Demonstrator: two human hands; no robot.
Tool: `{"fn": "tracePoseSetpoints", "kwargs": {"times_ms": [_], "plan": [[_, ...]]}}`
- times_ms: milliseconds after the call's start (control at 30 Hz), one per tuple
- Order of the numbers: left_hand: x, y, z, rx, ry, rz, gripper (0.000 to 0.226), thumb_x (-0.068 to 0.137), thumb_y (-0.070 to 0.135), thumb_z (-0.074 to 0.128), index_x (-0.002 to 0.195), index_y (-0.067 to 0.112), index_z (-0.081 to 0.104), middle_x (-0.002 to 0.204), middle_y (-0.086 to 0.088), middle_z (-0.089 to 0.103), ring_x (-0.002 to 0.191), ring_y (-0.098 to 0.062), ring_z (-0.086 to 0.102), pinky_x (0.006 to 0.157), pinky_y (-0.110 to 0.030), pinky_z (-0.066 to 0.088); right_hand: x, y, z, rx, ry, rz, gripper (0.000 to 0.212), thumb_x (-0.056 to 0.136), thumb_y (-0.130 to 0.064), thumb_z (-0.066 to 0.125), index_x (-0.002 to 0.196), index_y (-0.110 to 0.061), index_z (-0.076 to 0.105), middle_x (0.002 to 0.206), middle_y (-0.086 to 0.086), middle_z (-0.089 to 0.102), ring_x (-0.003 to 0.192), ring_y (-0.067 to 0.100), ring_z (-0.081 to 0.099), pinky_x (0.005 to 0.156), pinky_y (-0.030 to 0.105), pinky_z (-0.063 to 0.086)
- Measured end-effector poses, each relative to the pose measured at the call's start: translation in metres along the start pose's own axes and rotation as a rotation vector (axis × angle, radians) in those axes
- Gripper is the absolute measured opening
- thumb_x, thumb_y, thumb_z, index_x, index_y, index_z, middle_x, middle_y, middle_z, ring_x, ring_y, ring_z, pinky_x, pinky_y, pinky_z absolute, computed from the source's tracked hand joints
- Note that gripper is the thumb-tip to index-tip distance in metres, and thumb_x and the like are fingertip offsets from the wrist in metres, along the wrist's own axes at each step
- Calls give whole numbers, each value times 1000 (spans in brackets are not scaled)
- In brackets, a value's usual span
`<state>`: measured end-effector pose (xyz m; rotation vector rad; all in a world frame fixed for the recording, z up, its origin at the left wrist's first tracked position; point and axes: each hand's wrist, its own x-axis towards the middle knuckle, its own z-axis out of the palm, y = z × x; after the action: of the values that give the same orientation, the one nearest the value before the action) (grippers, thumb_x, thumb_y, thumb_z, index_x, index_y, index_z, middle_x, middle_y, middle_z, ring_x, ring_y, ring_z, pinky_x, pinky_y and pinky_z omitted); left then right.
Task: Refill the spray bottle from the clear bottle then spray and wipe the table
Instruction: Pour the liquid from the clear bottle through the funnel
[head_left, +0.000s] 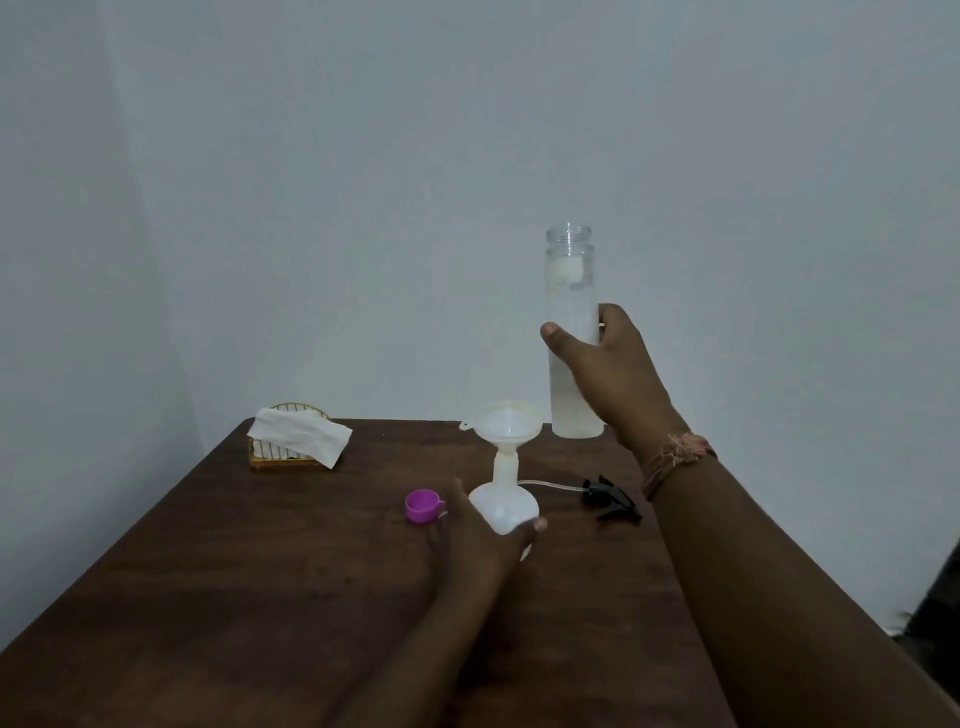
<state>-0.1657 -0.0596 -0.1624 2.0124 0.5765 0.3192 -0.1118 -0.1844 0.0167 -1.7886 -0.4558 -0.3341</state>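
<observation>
My right hand (613, 379) grips a tall clear bottle (571, 291), held upright above the table with its mouth uncapped and cloudy liquid inside. My left hand (478, 535) holds the round white body of the spray bottle (504, 506), which stands on the dark wooden table (260, 597). A white funnel (501, 423) sits in the spray bottle's neck, just left of and below the clear bottle. The black spray head (610, 499) with its thin tube lies on the table to the right. A purple cap (423, 505) lies left of the spray bottle.
A small yellow wire basket (283, 457) draped with a white cloth (298, 434) stands at the table's far left. A pale wall runs behind the table. The table's right edge passes under my right forearm.
</observation>
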Motion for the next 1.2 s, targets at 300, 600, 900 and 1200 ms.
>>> {"fn": "tracePoseSetpoints", "kwargs": {"times_ms": [300,600,900,1200], "plan": [[40,-15,1,123,35,66,89,69,44,89,145,22,49,138,1,61,127,-19,57,109,-39,48,2,21,7,-65,-76,-9,40,90,-38,70,122,-24,51,106,-11,60,93,7,62,72,28,50],[48,12,-31,9,174,219,140,56,70,84,162,23,6,157,-14,39,144,-29,39,108,-40,40,8,61,13,-389,-250,-3,43,83,-31,75,118,-24,52,103,-7,59,87,5,58,63,24,42],[74,53,-59,-93,117,277,118,61,64,86,155,17,33,155,-4,44,141,-22,44,106,-34,42,20,64,-2,-661,-376,-38,63,82,-26,76,138,-20,48,126,4,59,105,21,56,77,27,41],[67,65,-62,0,107,361,84,67,45,91,136,16,53,116,6,58,107,-16,58,88,-33,55,28,60,-8,-861,-454,-76,71,83,-20,73,147,-22,41,138,5,53,110,20,54,82,26,39]]}}
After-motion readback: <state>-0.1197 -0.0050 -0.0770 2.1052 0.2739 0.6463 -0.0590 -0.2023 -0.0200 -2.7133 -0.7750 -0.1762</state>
